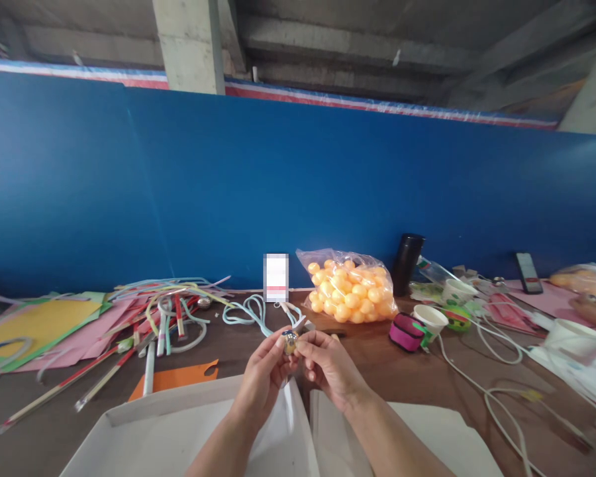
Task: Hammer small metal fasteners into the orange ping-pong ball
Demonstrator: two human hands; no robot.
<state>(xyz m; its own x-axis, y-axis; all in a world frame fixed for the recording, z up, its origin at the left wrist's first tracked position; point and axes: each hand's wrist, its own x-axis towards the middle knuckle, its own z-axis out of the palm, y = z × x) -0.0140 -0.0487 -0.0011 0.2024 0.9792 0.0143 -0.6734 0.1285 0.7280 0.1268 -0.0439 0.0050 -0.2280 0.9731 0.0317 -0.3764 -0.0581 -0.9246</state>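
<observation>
My left hand (pixel 263 379) and my right hand (pixel 328 366) meet over the brown table, fingers pinched together on a small round shiny object (pixel 290 342) held between them. A light blue cord (pixel 251 311) lies on the table just beyond the object; whether it joins the object I cannot tell. Below my wrists stand two shallow white boxes, one on the left (pixel 129 430) and one on the right (pixel 427 430).
A clear bag of orange balls (pixel 350 286) sits behind my hands. Coloured paper (pixel 40 324), straws and tubes (pixel 169 311) are piled at left. A black bottle (pixel 408 264), paper cups (pixel 430 319), a pink case (pixel 406 331), white cables (pixel 496 391) and a phone (pixel 528 272) lie at right. A blue wall (pixel 298 185) backs the table.
</observation>
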